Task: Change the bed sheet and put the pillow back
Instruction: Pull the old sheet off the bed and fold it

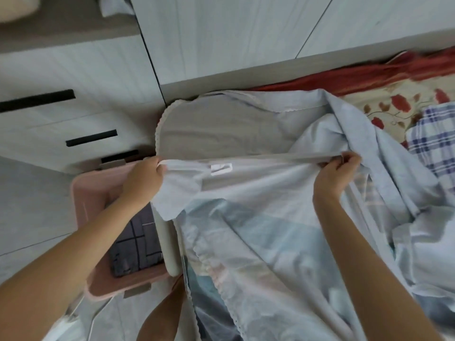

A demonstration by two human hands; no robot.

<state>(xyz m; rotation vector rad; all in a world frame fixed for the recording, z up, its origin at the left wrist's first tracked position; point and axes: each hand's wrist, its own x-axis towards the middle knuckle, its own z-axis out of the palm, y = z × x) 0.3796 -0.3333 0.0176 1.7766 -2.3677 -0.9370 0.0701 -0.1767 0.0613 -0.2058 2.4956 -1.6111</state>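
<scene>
Held the hem of the thin pale-blue fabric bed sheet (258,230) taut between both outstretched arms. Gripped it with left hand (145,179) and right hand (337,175), fingers curled, above the grey mattress corner (209,129), rest crumpled across the bed.

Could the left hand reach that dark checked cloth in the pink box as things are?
Likely yes, if it lets go first. The left hand grips the sheet edge right over the open pink box, and the dark checked cloth lies uncovered inside.
</scene>
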